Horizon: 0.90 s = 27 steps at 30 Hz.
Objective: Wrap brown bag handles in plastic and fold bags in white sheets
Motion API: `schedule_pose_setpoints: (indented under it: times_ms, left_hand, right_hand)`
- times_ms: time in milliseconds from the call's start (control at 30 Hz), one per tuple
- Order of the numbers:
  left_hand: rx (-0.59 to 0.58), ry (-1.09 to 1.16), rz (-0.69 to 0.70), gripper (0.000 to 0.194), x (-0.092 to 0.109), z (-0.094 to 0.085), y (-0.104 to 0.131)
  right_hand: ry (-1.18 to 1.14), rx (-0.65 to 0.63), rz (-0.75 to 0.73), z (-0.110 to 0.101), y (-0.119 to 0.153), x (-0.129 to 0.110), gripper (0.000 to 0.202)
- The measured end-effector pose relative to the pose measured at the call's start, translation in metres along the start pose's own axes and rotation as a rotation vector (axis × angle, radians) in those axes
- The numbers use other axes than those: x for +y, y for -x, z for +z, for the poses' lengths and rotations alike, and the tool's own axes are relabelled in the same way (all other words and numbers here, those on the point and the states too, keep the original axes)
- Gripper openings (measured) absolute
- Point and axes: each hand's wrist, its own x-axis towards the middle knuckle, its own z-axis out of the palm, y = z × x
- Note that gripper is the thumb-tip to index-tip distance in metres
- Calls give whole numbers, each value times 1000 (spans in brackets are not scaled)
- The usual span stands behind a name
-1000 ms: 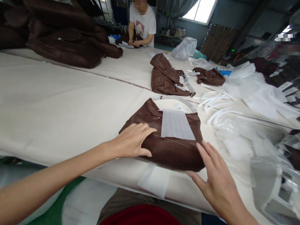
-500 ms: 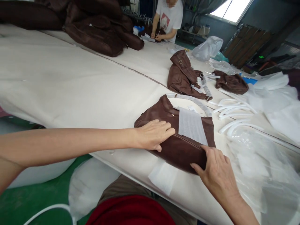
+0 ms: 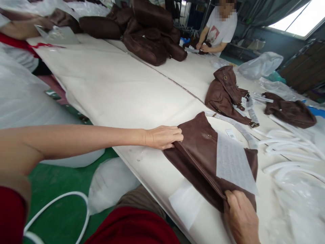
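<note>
While the left hand (image 3: 166, 137) is gripping the brown bag (image 3: 196, 139) at its left end, the right hand (image 3: 241, 215) is gripping it at the near right end. The left fingers are curling closed over the edge; the right fingers are closing on the seam, the right thumb being hidden from view. The bag is lying flat on the white table (image 3: 101, 84), extending between both sets of fingers, with its long seam running from one grip to the other.

A translucent white sheet (image 3: 232, 162) is covering part of the bag just beyond the right fingers. A small metal fitting (image 3: 209, 136) is showing between the left fingers and this sheet. The wrapped strap (image 3: 238, 126) is curving beyond the bag, on the side away from the fingers, and a white tag (image 3: 230, 134) is lying inside the curve. A loose white sheet (image 3: 186, 203) is resting to the left of the right fingers, at the near table edge. Farther beyond the right fingers, a buckled brown bag (image 3: 220, 95) and curved white tubes (image 3: 286, 140) are lying on the table.
</note>
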Motion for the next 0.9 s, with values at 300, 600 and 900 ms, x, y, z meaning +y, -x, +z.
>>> schedule_pose_setpoints:
  times_ms: [300,600,900]
  left_hand:
    - [134,114,-4,25,-7,29,16]
    - [83,-112,107,17,-4,7,20]
    - [-7,-209,457,52,25,52,-39]
  right_hand:
    - [-104,-126,-83,-12,19,24,44]
    - [-154,-112,-5,-23,5,4,48]
    - [-155,-144,76,-21,20,-2,47]
